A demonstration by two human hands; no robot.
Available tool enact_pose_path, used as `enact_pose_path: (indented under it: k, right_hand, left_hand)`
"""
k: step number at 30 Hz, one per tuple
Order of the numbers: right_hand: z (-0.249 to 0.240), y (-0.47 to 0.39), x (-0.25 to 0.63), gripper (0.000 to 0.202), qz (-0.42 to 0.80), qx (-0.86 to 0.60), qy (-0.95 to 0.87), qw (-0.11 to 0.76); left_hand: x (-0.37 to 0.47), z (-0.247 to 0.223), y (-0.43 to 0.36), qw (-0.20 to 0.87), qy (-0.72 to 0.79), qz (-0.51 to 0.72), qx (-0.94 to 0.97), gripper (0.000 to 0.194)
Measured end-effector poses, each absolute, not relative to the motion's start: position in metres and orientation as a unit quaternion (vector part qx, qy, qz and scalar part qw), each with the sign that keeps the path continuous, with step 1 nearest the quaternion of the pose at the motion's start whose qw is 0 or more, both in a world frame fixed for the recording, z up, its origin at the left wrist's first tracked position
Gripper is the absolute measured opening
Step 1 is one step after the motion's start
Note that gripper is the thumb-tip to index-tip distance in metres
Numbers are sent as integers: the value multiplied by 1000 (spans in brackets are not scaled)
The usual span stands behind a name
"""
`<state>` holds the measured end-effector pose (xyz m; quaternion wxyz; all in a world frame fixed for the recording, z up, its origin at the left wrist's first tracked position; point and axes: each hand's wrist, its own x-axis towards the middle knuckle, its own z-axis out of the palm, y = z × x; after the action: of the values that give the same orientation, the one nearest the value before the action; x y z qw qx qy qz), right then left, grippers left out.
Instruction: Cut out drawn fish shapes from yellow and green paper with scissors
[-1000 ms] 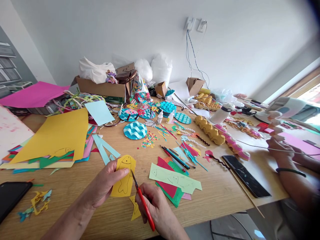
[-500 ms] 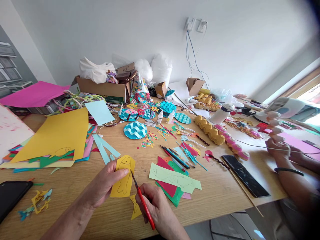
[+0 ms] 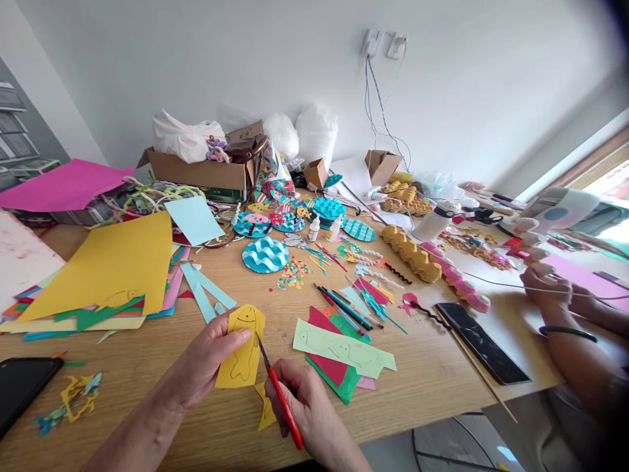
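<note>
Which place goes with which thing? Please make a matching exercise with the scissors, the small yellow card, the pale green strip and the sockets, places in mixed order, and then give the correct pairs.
Things:
1. Scissors
2. Small yellow card
3. Pale green strip
4. Sockets

Places:
A. Lying across red paper
B. On the wall
C. In the right hand
D. In the left hand

Right pairs: 1-C, 2-D, 3-A, 4-B

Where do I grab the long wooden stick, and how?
Probably pinch the wooden stick by its near end, coming from the front: that thin tip pokes out past the edge of the table, while farther back it lies close beside the black phone.
</note>
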<state>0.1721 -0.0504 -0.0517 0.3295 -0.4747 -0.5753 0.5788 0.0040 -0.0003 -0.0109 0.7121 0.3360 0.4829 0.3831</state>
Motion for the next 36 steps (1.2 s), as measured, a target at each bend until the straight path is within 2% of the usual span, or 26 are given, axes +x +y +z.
enact_pose_path:
  k: [13,22,36]
  right_hand:
    - [-61,-52,162,41,664,-429,-479,382]
    - [-58,-52,155,44,666,-450,-447,394]
    - [-71,-55,157,45,602,-453,-504,423]
  left_hand:
    - [16,-16,-6,720,463,403,323,24]
    - [19,-19,-7,726,455,402,322,24]
    - [21,-22,-6,714,463,419,318,20]
